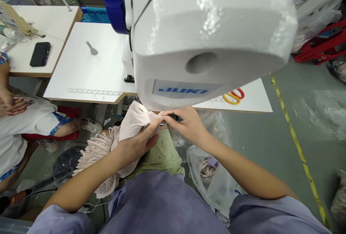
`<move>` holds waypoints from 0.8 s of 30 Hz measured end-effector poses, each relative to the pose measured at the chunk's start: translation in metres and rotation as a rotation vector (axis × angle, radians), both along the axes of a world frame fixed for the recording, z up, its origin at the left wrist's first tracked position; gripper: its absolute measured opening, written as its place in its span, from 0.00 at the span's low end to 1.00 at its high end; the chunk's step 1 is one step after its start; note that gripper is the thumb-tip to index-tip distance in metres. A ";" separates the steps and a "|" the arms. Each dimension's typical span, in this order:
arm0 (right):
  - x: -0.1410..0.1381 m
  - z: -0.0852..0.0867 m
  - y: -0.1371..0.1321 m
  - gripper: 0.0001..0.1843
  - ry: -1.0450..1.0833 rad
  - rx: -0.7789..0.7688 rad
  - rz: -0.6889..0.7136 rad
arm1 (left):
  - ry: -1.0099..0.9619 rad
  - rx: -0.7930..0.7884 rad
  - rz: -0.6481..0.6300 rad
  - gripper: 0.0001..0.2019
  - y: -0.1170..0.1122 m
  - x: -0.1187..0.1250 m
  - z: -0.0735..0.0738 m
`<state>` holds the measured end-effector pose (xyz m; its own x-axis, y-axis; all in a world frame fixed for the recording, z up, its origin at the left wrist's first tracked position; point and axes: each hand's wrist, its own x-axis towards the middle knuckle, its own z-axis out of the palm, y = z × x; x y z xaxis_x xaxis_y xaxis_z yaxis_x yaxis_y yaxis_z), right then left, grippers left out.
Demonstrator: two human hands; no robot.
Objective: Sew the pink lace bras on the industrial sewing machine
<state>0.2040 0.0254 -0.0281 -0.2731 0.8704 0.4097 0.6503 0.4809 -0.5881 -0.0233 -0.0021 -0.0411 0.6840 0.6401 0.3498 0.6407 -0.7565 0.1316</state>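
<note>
A pale pink fabric piece [135, 120] is bunched up below the front of a white JUKI sewing machine [211, 32]. My left hand [142, 138] is closed on this fabric, thumb pointing toward the machine. With thumb and forefinger pinched together, my right hand [190, 124] grips the fabric's right edge close to the left fingertips. The machine head hides the needle area. Over my left thigh lies a thick stack of similar pale pink fabric pieces [101, 147], partly covered by my left forearm.
Scissors with yellow and red handles [234, 97] lie on the white table [89, 71], right of the machine. A grey spoon-shaped item [92, 48] rests at its left. A clear plastic bag [208, 176] with scraps stands by my right leg. Another person [24, 129] sits at left.
</note>
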 end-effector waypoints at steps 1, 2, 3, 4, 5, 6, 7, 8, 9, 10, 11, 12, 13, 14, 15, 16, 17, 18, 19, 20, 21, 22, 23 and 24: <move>0.000 -0.005 -0.002 0.07 -0.003 0.097 -0.014 | -0.036 -0.005 0.010 0.39 -0.001 0.000 0.000; 0.000 -0.010 -0.005 0.08 -0.007 0.204 -0.014 | -0.076 -0.015 0.021 0.37 -0.001 0.000 0.000; 0.000 -0.014 -0.007 0.10 -0.014 0.305 0.002 | -0.108 -0.034 0.034 0.35 -0.001 -0.001 0.000; 0.001 -0.018 -0.008 0.13 -0.025 0.389 0.032 | -0.126 -0.065 0.048 0.33 -0.001 -0.003 0.001; 0.002 -0.021 -0.009 0.16 -0.042 0.451 0.066 | -0.130 -0.100 0.057 0.31 0.000 -0.005 0.002; 0.003 -0.022 -0.009 0.19 -0.062 0.493 0.089 | -0.119 -0.140 0.064 0.29 0.001 -0.009 0.003; 0.005 -0.023 -0.008 0.20 -0.087 0.514 0.096 | -0.090 -0.186 0.070 0.29 0.003 -0.013 0.004; 0.006 -0.023 -0.008 0.20 -0.111 0.516 0.092 | -0.055 -0.226 0.071 0.28 0.005 -0.017 0.005; 0.007 -0.023 -0.007 0.20 -0.134 0.500 0.082 | -0.018 -0.256 0.065 0.27 0.007 -0.022 0.006; 0.007 -0.022 -0.007 0.19 -0.154 0.466 0.072 | 0.018 -0.273 0.056 0.26 0.010 -0.026 0.008; 0.007 -0.020 -0.007 0.18 -0.166 0.417 0.062 | 0.054 -0.276 0.041 0.25 0.013 -0.029 0.009; 0.005 -0.019 -0.008 0.17 -0.168 0.365 0.048 | 0.093 -0.267 0.023 0.25 0.016 -0.032 0.010; 0.003 -0.017 -0.009 0.17 -0.159 0.317 0.028 | 0.124 -0.243 0.010 0.24 0.018 -0.033 0.011; 0.001 -0.016 -0.012 0.16 -0.137 0.280 0.005 | 0.148 -0.216 0.008 0.23 0.020 -0.032 0.013; -0.001 -0.016 -0.014 0.15 -0.098 0.247 -0.019 | 0.166 -0.197 0.020 0.23 0.020 -0.031 0.014; -0.004 -0.016 -0.017 0.14 -0.039 0.203 -0.036 | 0.171 -0.190 0.042 0.23 0.020 -0.028 0.016; -0.005 -0.017 -0.019 0.12 0.047 0.137 -0.045 | 0.165 -0.199 0.071 0.23 0.019 -0.025 0.018; -0.006 -0.019 -0.021 0.11 0.158 0.042 -0.046 | 0.151 -0.224 0.102 0.22 0.017 -0.021 0.020; -0.007 -0.022 -0.021 0.12 0.279 -0.086 -0.036 | 0.136 -0.261 0.121 0.23 0.015 -0.018 0.021; -0.007 -0.026 -0.019 0.15 0.395 -0.228 -0.025 | 0.118 -0.299 0.128 0.23 0.013 -0.015 0.022; -0.007 -0.029 -0.015 0.17 0.485 -0.356 -0.019 | 0.096 -0.330 0.129 0.24 0.010 -0.012 0.023; -0.006 -0.032 -0.009 0.19 0.531 -0.439 -0.023 | 0.069 -0.350 0.128 0.24 0.008 -0.009 0.023; -0.006 -0.034 -0.002 0.20 0.511 -0.460 -0.031 | 0.043 -0.364 0.131 0.25 0.005 -0.007 0.023; -0.007 -0.035 0.007 0.21 0.442 -0.430 -0.039 | 0.018 -0.375 0.142 0.26 0.003 -0.004 0.023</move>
